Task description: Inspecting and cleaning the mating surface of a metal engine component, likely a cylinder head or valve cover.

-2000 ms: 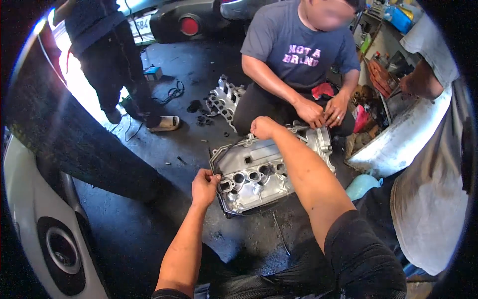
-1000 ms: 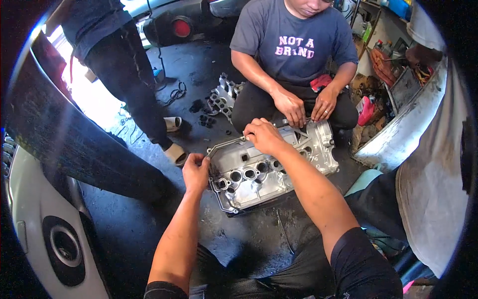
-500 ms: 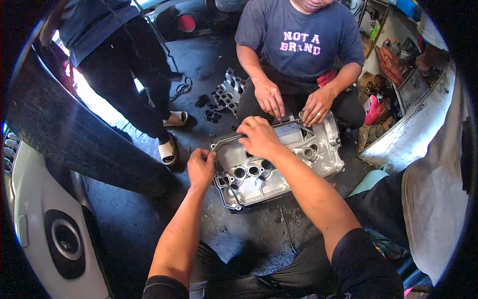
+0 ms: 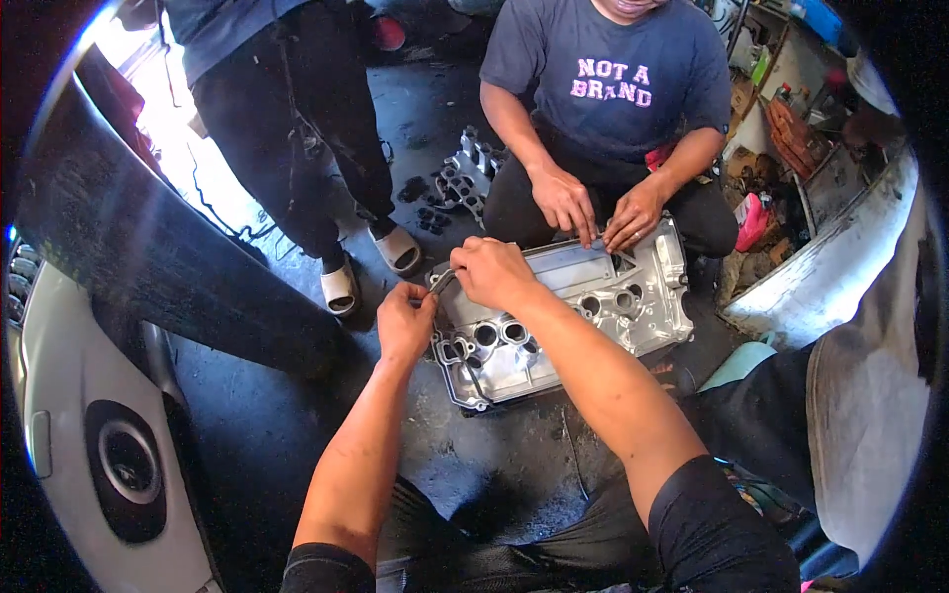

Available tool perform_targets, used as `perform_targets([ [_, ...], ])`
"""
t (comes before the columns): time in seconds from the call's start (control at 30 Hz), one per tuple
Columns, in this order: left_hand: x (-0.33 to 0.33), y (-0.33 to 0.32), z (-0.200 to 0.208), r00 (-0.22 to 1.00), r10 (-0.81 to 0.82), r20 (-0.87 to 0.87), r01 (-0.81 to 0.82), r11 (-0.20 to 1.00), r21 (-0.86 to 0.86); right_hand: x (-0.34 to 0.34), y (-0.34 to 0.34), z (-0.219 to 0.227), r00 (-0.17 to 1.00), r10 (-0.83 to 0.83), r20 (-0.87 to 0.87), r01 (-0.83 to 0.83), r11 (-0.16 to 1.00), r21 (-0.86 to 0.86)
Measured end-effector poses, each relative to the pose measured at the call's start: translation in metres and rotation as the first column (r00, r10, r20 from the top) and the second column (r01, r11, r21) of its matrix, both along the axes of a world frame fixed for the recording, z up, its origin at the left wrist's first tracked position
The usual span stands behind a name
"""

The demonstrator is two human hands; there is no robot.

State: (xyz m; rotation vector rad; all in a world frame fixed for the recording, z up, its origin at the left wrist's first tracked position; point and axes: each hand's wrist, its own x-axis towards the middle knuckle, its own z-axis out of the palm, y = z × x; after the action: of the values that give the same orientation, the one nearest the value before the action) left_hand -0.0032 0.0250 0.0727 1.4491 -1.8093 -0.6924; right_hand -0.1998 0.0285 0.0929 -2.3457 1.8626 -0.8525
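Aluminium valve cover (image 4: 583,316) lies inner side up on the dark concrete floor (image 4: 494,474), between the wearer and a seated co-worker opposite. Inner face shows a row of round plug wells and shallow cast recesses; wells look bare inside, no loose parts seen in them. Left hand (image 4: 403,321) sits at the cover's near-left corner, fingers curled tight, pinching a thin dark rubber gasket strip (image 4: 442,281) along the rim. Right hand (image 4: 491,272) is just beside it at the far-left edge, fingers closed narrow on the same strip; the 2 hands nearly touch. Whether the strip is seated in its groove at that corner: cannot tell. Co-worker's hands (image 4: 598,206) rest on the cover's far edge, fingertips pressing the rim, approx. centre. Behind the cover, toward the far left, a second cast metal part (image 4: 467,178) lies on the floor w/ small dark pieces beside it. A standing person in sandals (image 4: 368,267) is at far left, close to the cover's corner. Right side: cluttered shelf area (image 4: 791,119) w/ bottles and a pink item, contents too small to identify. White car body panel (image 4: 79,415) at lower left.
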Motion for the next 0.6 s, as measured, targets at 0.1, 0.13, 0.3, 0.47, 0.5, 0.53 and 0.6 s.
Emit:
perform_targets([
  [0.1, -0.003, -0.004, 0.002, 1.0, 0.0, 0.03, -0.002, 0.999, 0.054, 0.004, -0.005, 0.006, 0.995, -0.042, 0.086, 0.032, 0.993, 0.111],
  [0.13, -0.001, -0.006, 0.001, 1.0, 0.001, 0.031, -0.002, 0.998, 0.056, 0.006, -0.006, 0.008, 0.989, -0.069, 0.128, 0.047, 0.984, 0.17],
  [0.3, 0.005, -0.01, 0.002, 0.994, -0.064, 0.083, 0.058, 0.996, 0.065, 0.009, -0.013, 0.017, 0.98, -0.131, 0.147, 0.075, 0.938, 0.337],
  [0.47, 0.008, -0.02, -0.001, 0.996, -0.056, 0.065, 0.044, 0.985, 0.169, 0.015, -0.017, 0.015, 0.978, -0.154, 0.142, 0.09, 0.922, 0.377],
  [0.5, 0.01, -0.023, -0.003, 0.999, -0.047, 0.017, 0.042, 0.971, 0.237, 0.018, -0.018, 0.015, 0.974, -0.187, 0.129, 0.126, 0.918, 0.376],
  [0.53, 0.009, -0.024, -0.002, 0.999, -0.05, 0.017, 0.044, 0.97, 0.239, 0.018, -0.019, 0.013, 0.968, -0.224, 0.113, 0.167, 0.911, 0.377],
  [0.6, 0.006, -0.025, -0.001, 0.995, -0.048, 0.093, 0.031, 0.983, 0.184, 0.017, -0.021, 0.01, 0.971, -0.209, 0.111, 0.156, 0.918, 0.363],
])
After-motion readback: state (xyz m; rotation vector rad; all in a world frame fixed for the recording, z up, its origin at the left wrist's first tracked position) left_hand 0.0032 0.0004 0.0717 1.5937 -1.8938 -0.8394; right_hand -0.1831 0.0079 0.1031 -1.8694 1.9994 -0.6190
